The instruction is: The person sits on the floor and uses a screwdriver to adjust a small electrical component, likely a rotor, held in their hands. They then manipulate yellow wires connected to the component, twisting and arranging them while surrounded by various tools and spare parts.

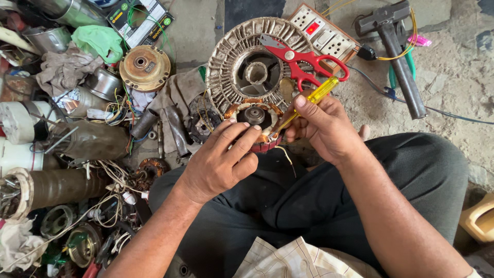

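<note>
My left hand (218, 162) grips the side of a small round motor stator (256, 119) with copper windings, resting near my knee. A screwdriver with a yellow see-through handle (316, 95) is in my right hand (324, 126), its tip down on the stator's windings. Just beyond the stator lies a large ribbed metal fan motor housing (234, 62). Red-handled scissors (298, 61) rest on that housing's right side.
A hammer (396, 46) and a switch board with sockets (324, 33) lie on the concrete floor at the back right. At the left there is a heap of motor parts, wires, rags and a round brass-coloured cover (145, 67). My dark-trousered legs fill the foreground.
</note>
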